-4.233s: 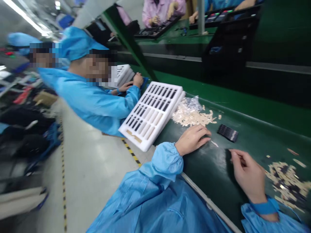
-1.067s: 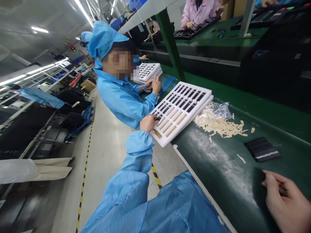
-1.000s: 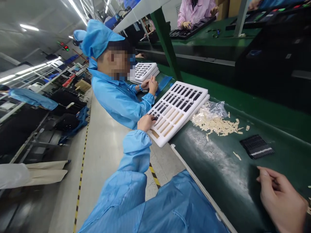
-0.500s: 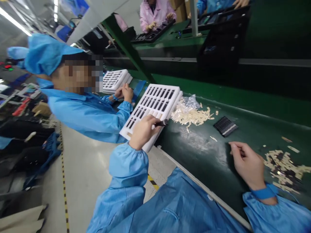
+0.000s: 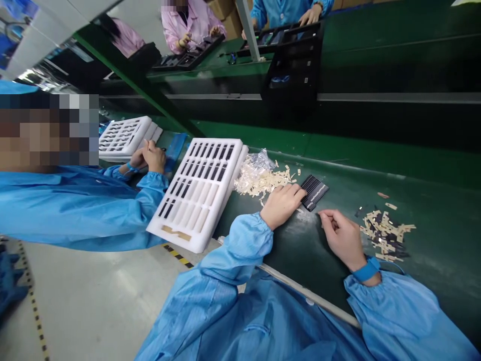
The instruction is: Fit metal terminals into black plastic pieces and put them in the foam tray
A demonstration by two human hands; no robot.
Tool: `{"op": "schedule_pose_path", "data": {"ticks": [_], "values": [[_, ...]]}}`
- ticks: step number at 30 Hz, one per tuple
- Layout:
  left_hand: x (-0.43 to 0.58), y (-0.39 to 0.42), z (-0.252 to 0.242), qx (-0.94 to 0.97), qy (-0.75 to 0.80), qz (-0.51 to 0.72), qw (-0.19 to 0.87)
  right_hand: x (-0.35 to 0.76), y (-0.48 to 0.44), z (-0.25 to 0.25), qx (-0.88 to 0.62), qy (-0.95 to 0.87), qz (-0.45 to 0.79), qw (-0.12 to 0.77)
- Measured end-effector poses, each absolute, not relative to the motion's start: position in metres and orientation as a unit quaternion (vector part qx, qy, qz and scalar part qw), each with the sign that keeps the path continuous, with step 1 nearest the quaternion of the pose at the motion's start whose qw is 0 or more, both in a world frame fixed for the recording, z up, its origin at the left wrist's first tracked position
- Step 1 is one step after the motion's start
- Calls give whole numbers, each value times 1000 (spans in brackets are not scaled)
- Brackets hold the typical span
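Note:
My left hand (image 5: 283, 204) rests on the green work surface, its fingers bent and their tips against the left end of a row of thin black strips (image 5: 315, 193). Whatever lies under those fingertips is hidden. Just right of the row, my right hand (image 5: 342, 235) is closed with thumb and forefinger pinched; anything between them is too small to make out. To the left, a white foam tray (image 5: 184, 220) stands tilted on another one. Black strips fill its upper two rows, and a few sit at the left of the lower rows, beside bare slots.
Cream-coloured tabs (image 5: 270, 180) with clear plastic film (image 5: 261, 161) lie behind my left hand. A second pile of cream and dark scraps (image 5: 387, 230) is right of my right hand. A co-worker's blue sleeve (image 5: 93, 210) is at left, near more foam trays (image 5: 126, 135). A green post (image 5: 143, 87) slants behind.
My left hand has moved right from over the foam tray, where it held a dark strip, to the row of black strips. The view has swung right; my right hand stays pinched.

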State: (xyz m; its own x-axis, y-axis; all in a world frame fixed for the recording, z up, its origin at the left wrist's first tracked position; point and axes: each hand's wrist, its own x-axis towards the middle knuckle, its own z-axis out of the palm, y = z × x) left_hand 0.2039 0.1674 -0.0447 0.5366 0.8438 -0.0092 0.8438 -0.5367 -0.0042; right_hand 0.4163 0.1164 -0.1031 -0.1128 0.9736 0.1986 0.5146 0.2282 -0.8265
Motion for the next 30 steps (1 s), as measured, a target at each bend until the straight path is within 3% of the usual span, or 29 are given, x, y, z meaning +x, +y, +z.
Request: {"op": "schedule_pose_path", "data": {"ticks": [6, 11, 18, 30], "values": [[190, 162, -46, 864, 498, 59, 56, 416, 117, -102, -548, -685, 299, 376], [120, 137, -24, 795, 585, 131, 92, 423, 116, -105, -564, -683, 292, 362], [-33, 77, 4, 481, 876, -17, -25, 430, 118, -108, -615, -672, 279, 303], [-112, 55, -8, 374, 925, -65, 13, 430, 117, -99, -628, -670, 285, 276]]}}
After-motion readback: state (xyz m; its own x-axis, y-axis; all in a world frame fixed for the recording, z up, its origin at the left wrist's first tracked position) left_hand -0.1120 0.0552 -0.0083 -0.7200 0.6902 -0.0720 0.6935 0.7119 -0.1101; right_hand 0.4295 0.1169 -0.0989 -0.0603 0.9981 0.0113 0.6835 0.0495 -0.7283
